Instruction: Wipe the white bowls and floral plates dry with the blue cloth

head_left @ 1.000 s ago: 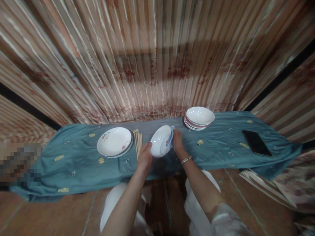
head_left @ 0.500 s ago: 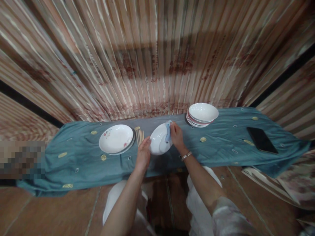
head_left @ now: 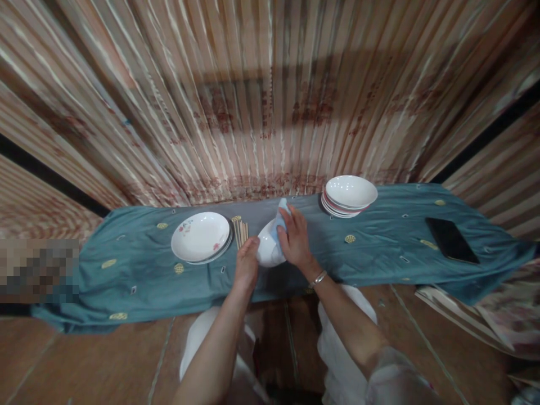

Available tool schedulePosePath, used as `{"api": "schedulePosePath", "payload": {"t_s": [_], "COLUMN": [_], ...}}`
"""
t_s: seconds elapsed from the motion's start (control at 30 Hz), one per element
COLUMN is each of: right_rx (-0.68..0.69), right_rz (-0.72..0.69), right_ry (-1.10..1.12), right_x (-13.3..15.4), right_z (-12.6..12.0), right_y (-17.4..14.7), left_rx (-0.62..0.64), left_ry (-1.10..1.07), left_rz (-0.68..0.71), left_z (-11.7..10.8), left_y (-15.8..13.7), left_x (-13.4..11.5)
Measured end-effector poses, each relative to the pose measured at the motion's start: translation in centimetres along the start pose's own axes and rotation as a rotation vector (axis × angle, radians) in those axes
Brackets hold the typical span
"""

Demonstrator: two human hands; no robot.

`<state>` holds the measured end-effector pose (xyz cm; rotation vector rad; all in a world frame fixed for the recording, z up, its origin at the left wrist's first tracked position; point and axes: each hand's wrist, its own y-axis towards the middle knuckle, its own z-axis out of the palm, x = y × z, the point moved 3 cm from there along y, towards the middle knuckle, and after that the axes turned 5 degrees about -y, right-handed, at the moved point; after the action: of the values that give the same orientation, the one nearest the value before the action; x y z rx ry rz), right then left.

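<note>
A white bowl (head_left: 266,247) is tilted up above the front middle of the table. My left hand (head_left: 247,262) grips its left rim, thumb on the near side. In my right hand (head_left: 296,236) is a light blue cloth (head_left: 282,220), pressed against the inside of the bowl. That hand and the cloth cover the bowl's right part. Just left of the bowl lie several wooden chopsticks (head_left: 241,232), partly behind my left hand. Further left sits a stack of white plates (head_left: 201,236) with a red flower pattern.
A stack of white bowls (head_left: 350,192) stands at the back right. Near the right end lies a black tablet or phone (head_left: 451,241). A wrinkled teal cloth (head_left: 143,253) covers the table, and a pleated curtain (head_left: 270,112) hangs behind it.
My right hand has shifted left and over the bowl with the cloth, from its right rim to its inside. My left hand keeps its hold on the rim.
</note>
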<state>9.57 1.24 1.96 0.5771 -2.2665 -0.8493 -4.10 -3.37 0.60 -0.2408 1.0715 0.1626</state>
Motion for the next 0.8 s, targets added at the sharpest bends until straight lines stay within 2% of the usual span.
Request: {"api": "schedulePosePath", "payload": {"t_s": [0.17,0.3,0.53,0.8], "right_rx": [0.071,0.08,0.03,-0.01], "right_rz": [-0.19,-0.226,-0.012,0.2], "right_ry": [-0.171,-0.224,-0.113,0.144], "right_x": [3.6,3.2,-0.2,-2.7], "right_z": [0.5,0.7,0.5,2.0], "right_y": [-1.5,-1.5,-1.0,-2.5], "left_rx": [-0.013,-0.029,-0.049,-0.118], "left_ry": [-0.151,-0.218,-0.22,-0.236], "left_rz": [0.008,-0.034,-0.077,-0.045], "left_z": [0.1,0.1,0.1,-0.7], "left_y": [-0.1,0.1,0.4,0.6], "left_x": [-0.3,-0.4,-0.5,-0.5]}}
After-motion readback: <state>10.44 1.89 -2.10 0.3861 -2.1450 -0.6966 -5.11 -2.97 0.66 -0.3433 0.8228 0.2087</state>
